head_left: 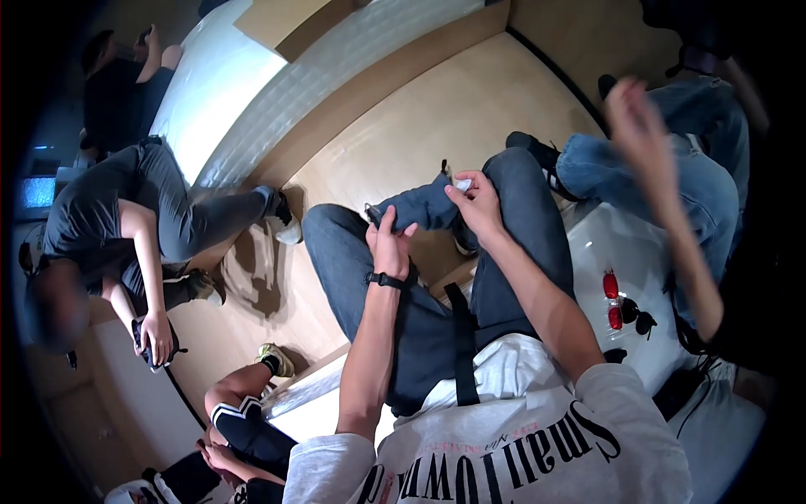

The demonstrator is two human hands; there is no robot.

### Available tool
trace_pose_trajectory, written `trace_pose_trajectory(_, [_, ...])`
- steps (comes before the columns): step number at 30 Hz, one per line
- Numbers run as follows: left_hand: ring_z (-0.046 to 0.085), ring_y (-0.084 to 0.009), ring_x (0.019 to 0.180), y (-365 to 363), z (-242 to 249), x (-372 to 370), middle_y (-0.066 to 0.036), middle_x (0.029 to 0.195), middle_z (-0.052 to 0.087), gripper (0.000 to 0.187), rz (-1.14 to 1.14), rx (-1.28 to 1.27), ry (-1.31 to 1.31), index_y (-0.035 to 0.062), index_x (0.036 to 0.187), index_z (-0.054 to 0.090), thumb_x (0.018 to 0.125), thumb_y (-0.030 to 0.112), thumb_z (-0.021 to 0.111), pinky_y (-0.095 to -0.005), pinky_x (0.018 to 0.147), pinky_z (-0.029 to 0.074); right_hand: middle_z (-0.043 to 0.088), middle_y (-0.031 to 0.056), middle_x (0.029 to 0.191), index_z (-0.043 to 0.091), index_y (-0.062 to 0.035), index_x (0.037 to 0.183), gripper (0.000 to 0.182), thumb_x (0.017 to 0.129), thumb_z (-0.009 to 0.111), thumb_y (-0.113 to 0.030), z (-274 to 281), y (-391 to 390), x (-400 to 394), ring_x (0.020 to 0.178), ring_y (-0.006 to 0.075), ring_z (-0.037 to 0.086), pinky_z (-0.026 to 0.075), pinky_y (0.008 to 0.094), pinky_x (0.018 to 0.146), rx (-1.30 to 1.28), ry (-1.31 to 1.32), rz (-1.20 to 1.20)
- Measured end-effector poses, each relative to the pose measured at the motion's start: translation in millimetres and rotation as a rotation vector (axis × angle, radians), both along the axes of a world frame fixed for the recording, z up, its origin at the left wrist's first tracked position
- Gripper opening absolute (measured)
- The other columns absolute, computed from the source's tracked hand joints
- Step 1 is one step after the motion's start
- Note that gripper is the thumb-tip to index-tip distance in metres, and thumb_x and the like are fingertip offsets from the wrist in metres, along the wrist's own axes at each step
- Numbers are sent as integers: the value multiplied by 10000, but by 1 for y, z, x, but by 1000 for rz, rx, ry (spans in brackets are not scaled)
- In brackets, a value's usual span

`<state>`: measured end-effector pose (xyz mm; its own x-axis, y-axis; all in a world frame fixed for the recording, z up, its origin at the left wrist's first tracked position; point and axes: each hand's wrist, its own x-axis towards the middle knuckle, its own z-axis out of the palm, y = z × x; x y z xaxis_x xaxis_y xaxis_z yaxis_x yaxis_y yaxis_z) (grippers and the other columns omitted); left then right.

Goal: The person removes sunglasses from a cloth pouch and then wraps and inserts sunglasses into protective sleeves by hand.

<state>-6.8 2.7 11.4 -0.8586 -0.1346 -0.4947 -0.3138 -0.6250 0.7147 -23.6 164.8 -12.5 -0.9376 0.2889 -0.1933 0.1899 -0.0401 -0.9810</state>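
Observation:
A dark grey-blue cloth pouch (417,207) is stretched between my two hands above my knees, with a small dark clip at its left end. My left hand (389,244), with a black band on the wrist, has its fingers closed on the left end of the pouch. At the right end, my right hand (477,204) pinches the pouch near a small white piece (463,185), perhaps a tag. Whether that white piece is attached to the pouch I cannot tell.
Red-lensed glasses (611,298) and black sunglasses (640,319) lie on a plastic-covered surface at my right. A person in jeans sits there, one arm (651,151) raised and blurred. Other people sit at left. A wrapped white surface (227,92) and cardboard are ahead.

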Motion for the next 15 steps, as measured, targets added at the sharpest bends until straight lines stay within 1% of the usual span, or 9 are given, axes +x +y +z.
trace_pose_trajectory(1, [613,-164,755,1,1,0,-51,905,606,159,19,-14,-8,49,982,542,870,151,591,-293,593,536,530,68,838,552,-39,950,288,746,714,-162,-2,1,0,741,151,514,445,276,671,141,32,-81])
trace_pose_trajectory(2, [615,-167,739,2,2,0,-53,899,606,156,33,-17,-15,57,974,534,870,158,592,-292,599,538,504,80,844,535,-48,911,292,723,723,-171,-4,2,1,760,168,511,444,290,674,124,-21,-104])
trace_pose_trajectory(3, [615,-181,768,0,-1,0,-61,924,602,156,50,-21,-43,64,972,520,872,161,591,-311,635,538,510,67,790,521,-36,872,294,720,731,-174,-2,3,2,708,166,510,447,287,640,203,-46,-113])
trace_pose_trajectory(6, [610,-205,820,-3,-8,-1,-65,961,589,194,53,36,-38,66,1002,488,870,161,593,-345,688,530,570,54,656,583,-10,781,294,732,728,-262,-5,6,2,596,153,549,456,276,575,90,-113,47])
trace_pose_trajectory(7, [608,-212,835,-3,-8,-3,-65,968,585,208,47,50,-46,65,1012,479,868,159,596,-355,700,527,592,53,619,604,-4,747,323,740,721,-305,3,5,2,569,149,570,461,272,559,17,-180,141])
trace_pose_trajectory(8, [607,-209,833,-4,-7,-3,-69,966,586,229,-8,60,-18,60,1019,469,860,152,606,-350,686,531,632,63,640,623,5,713,400,755,690,-387,11,4,4,593,144,613,473,266,569,78,-223,210])
trace_pose_trajectory(11, [619,-208,814,4,4,1,-94,955,601,181,-85,-18,31,27,989,509,869,137,589,-320,629,539,633,81,694,634,10,821,478,778,650,-466,19,4,4,630,163,617,503,254,558,30,-520,312])
trace_pose_trajectory(12, [636,-222,758,4,5,2,-107,921,623,147,-126,-31,54,3,963,547,881,123,571,-304,596,543,624,82,773,623,32,890,511,805,622,-472,17,2,4,666,147,603,513,247,555,-102,-447,304])
trace_pose_trajectory(15, [644,-236,709,5,3,2,-122,906,638,170,-208,-64,43,-25,988,566,885,110,564,-283,575,543,608,66,843,615,39,920,499,829,603,-451,16,5,7,699,124,587,503,243,543,-245,-282,178])
